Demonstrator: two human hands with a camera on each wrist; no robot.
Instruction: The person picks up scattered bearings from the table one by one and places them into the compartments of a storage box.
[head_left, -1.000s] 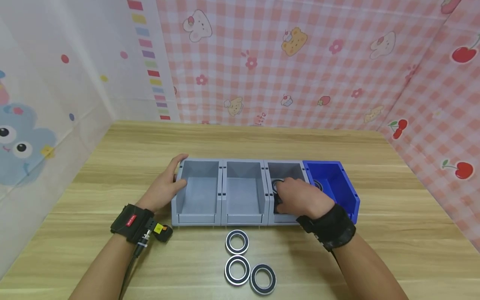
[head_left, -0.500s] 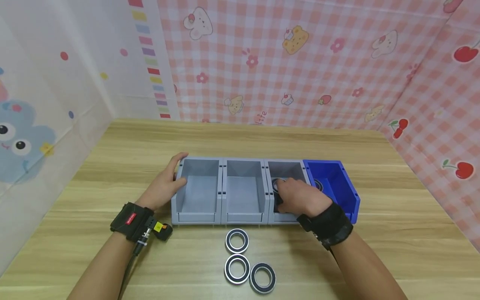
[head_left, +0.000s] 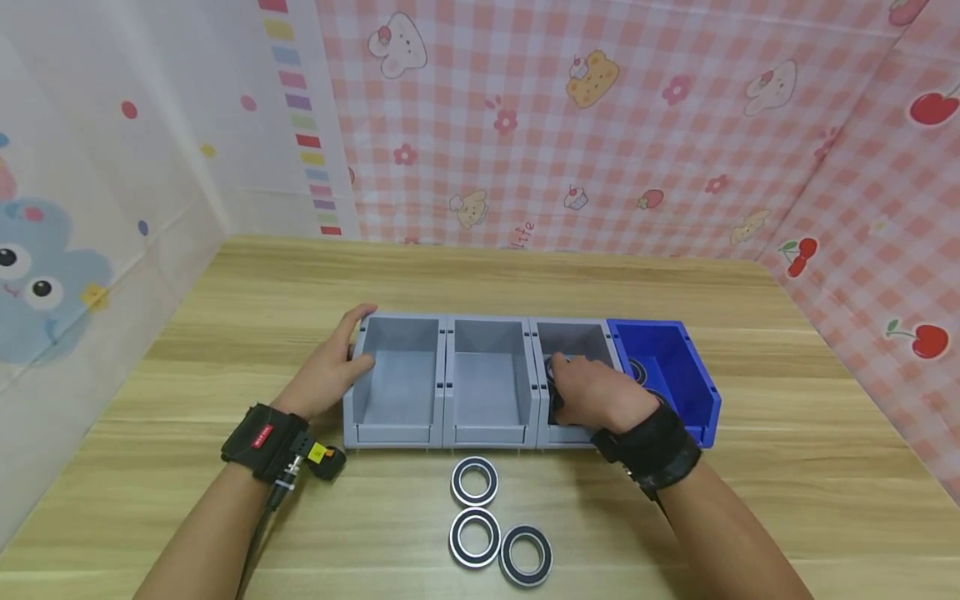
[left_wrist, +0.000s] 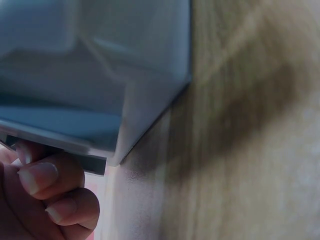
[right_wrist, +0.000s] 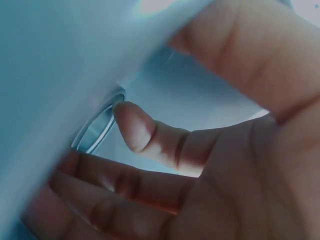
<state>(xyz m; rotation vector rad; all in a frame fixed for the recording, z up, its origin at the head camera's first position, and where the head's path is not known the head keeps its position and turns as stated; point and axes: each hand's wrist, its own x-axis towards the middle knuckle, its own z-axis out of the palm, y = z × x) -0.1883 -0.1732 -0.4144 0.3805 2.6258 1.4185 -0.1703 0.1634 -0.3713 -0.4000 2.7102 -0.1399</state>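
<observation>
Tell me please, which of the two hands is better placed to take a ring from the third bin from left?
Probably the right hand: it reaches into the third bin, close against a ring. The left hand is farther away, gripping the leftmost bin.

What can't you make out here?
Head: floor of the third gray bin from left, mostly covered by right hand.
Head: number of bearings in the blue bin, partly covered by wrist strap.
Left wrist: part of left hand, cut off by the edges.
Right wrist: ends of the lower fingers, behind blurred bin wall.
</observation>
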